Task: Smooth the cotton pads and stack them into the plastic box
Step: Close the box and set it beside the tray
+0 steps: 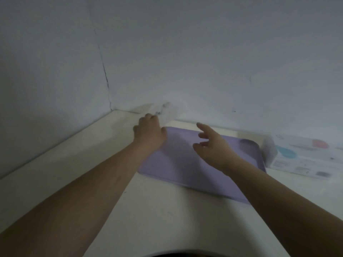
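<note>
On my feed both bare forearms reach out over the white counter [167,210], where a purple tray [176,164] lies flat toward the back, with a printed white carton [306,158] just beside its right edge. My right hand [213,147] hovers over the tray, fingers [201,126] spread apart and holding nothing. Farthest out, at the counter's back edge near the left corner, my left hand [149,132] curls its fingers round the near side of a blurred clear plastic thing [167,111]; whether it is a box or a pad wrapper, I cannot tell.

Bare left hand [149,133], bare right hand [213,147], bare forearms [104,180]
</note>
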Demonstrator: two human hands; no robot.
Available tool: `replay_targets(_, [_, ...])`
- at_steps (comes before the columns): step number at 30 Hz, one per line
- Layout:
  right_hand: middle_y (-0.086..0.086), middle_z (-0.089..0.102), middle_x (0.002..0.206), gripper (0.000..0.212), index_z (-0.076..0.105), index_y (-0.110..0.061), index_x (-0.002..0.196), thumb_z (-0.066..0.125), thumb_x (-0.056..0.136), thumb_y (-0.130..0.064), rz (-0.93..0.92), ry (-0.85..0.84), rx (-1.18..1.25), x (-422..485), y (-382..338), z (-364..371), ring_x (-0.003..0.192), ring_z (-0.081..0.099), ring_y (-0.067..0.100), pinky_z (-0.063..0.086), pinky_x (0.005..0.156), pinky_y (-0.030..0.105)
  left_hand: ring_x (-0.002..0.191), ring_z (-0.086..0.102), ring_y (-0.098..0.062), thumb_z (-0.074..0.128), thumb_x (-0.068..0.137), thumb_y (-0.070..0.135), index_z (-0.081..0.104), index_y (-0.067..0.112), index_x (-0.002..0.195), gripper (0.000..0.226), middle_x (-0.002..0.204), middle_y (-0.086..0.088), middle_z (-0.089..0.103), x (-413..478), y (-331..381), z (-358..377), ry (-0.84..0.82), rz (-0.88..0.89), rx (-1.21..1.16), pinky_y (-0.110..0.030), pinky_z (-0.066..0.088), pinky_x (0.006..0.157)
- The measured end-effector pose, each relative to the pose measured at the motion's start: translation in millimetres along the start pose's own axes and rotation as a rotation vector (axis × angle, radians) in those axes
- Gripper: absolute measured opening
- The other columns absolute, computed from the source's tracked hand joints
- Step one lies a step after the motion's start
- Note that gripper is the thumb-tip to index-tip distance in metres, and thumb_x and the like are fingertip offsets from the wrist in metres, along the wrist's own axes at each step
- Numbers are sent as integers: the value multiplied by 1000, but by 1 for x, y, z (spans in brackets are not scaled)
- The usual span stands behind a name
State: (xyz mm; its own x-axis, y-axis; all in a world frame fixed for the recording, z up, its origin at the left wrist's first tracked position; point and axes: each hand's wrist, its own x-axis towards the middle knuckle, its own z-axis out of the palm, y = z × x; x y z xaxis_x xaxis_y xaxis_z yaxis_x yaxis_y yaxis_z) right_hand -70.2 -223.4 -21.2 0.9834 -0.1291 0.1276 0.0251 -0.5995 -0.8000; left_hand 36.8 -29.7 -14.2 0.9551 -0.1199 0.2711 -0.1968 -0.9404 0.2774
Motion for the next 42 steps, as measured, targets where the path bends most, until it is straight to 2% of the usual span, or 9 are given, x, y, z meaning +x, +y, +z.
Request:
replay_targets(3, [-8,40,148,94,16,-38,164,74,93,-18,-65,87,-9,-3,-6,-19,120,62,21,48,86,22,123,58,-29,60,97,28,65,11,129,37,130,-9,62,-22,51,-18,152,251,-297,-40,48,103])
replay_targets(7, [-4,38,155,110,17,-36,164,88,80,-32,-222,292,-35,-23,-11,-66,132,53,13,54,99,32,102,67,-7,67,91,22,75,20,102,14,105,11,73,-61,124,-48,155,385,-696,-23,53,93])
replay_targets(10, [-7,59,134,61,51,-44,138,78,84,-38,-196,447,-157,-56,-8,-115,102,69,16,60,87,40,88,65,6,69,88,16,74,25,94,12,89,20,70,-87,176,-66,38,439,-917,-10,50,79])
replay_targets(12, [-7,72,96,21,62,-35,107,66,88,-42,-126,489,-238,-75,-10,-137,79,70,19,61,74,43,82,62,9,70,89,13,72,25,96,14,84,21,67,-98,196,-67,-13,481,-987,-7,46,73])
replay_targets(17, [-8,68,75,13,58,-30,91,63,85,-40,127,722,-303,-164,23,-221,69,68,14,51,59,32,107,59,2,66,91,14,70,33,114,30,114,13,63,-150,291,-41,-108,713,-982,-30,55,94])
replay_targets(22, [-8,65,83,20,50,-31,105,55,85,-28,386,1030,-459,-278,78,-301,73,64,22,50,65,37,124,53,-2,62,94,18,46,45,150,64,140,17,54,-242,394,-14,-485,947,-856,-21,43,102])
replay_targets(28, [-2,57,93,22,49,-25,112,55,92,-29,691,1225,-546,-422,156,-361,82,55,26,46,76,39,122,56,-5,60,95,19,36,38,158,70,144,14,54,-369,493,37,-957,1080,-804,-22,49,96])
replay_targets(35, [4,67,85,18,53,-24,89,58,76,-35,1142,1190,-202,-511,294,-318,80,67,29,61,77,46,141,49,-17,60,95,23,37,34,158,68,157,4,47,-456,530,104,-1099,1147,-633,-42,47,112])
replay_targets(42, [9,71,98,70,48,-17,142,70,82,-45,1374,1033,191,-511,377,-275,89,72,29,63,80,47,145,43,-14,60,95,20,41,31,156,65,161,7,44,-450,540,126,-1051,1190,-582,-41,40,120])
